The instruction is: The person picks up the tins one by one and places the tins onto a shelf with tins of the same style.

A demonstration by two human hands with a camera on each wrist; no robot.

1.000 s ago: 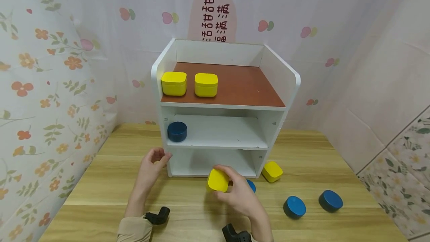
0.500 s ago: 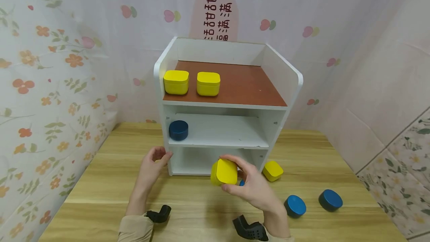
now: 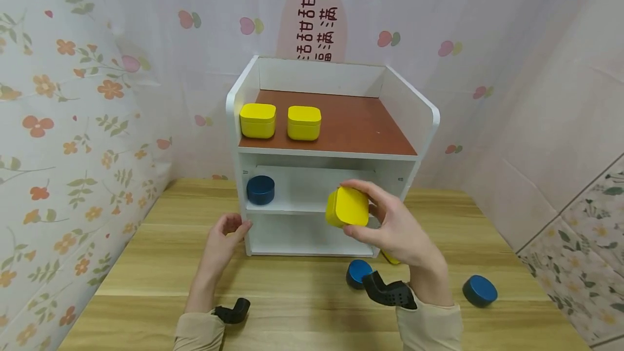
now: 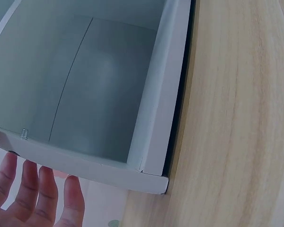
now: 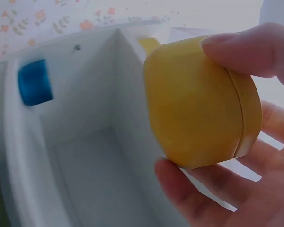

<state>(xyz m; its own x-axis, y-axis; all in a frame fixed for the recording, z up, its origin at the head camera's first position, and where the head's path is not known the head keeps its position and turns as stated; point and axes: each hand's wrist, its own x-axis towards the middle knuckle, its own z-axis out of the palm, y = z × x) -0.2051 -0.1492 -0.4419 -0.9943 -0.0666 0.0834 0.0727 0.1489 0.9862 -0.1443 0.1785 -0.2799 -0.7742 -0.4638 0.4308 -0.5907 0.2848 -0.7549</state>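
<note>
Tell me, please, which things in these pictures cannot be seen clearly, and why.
Head view: the bottom of the printed sign is hidden behind the cabinet.
Head view: the yellow box at the cabinet's foot is mostly hidden by the right hand.
Head view: a blue container is partly covered by the black wrist mount.
Left wrist view: the left hand is cut off by the bottom edge.
Right wrist view: another blue container is blurred, probably by motion.

Soft, even light falls over everything here, laying only faint, blurry-edged shadows on the near part of the table (image 3: pixel 292 307) and leaving the lower levels of the shelf (image 3: pixel 351 123) dimmer. The left wrist view is dim and bluish, with a pale sheen inside the shelf; the right is hazy, its yellow box (image 5: pixel 194 104) fairly sharp, the blue tub (image 5: pixel 34 83) smeared.
</note>
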